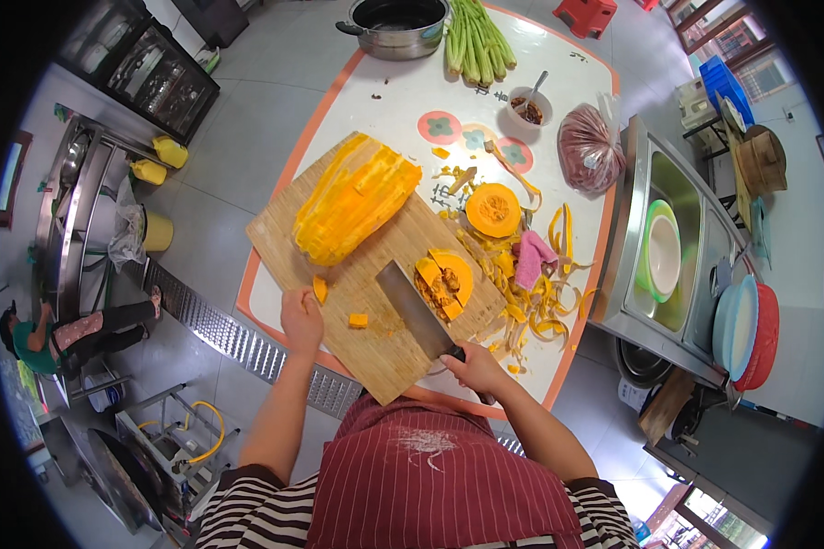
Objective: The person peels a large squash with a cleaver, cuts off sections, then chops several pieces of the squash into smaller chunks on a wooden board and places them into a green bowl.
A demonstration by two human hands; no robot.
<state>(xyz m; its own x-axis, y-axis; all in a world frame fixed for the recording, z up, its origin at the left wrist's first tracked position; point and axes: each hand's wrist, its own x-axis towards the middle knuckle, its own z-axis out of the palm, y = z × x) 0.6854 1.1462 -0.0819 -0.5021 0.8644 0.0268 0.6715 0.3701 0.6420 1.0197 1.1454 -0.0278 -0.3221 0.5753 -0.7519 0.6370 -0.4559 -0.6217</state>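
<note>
My right hand [479,372] grips the dark handle of a cleaver [412,309], whose broad blade lies over the wooden cutting board [378,384]. Beside the blade are cut pieces of a pumpkin round [459,271], with seeds and stringy pulp at the centre. At the board's left edge, my left hand [302,321] has its fingers closed around a small pumpkin piece [320,289] that sticks out above them. A pumpkin cube [358,320] lies between the two hands. Further up the board rests a large peeled pumpkin chunk [353,202].
Pumpkin peelings [542,312], a pink cloth [534,259] and a pumpkin end [493,210] lie right of the board. Behind are a steel pot [398,41], green stalks [477,48], a sauce bowl [546,113] and a bagged red food [590,151]. Another person [62,336] stands far left.
</note>
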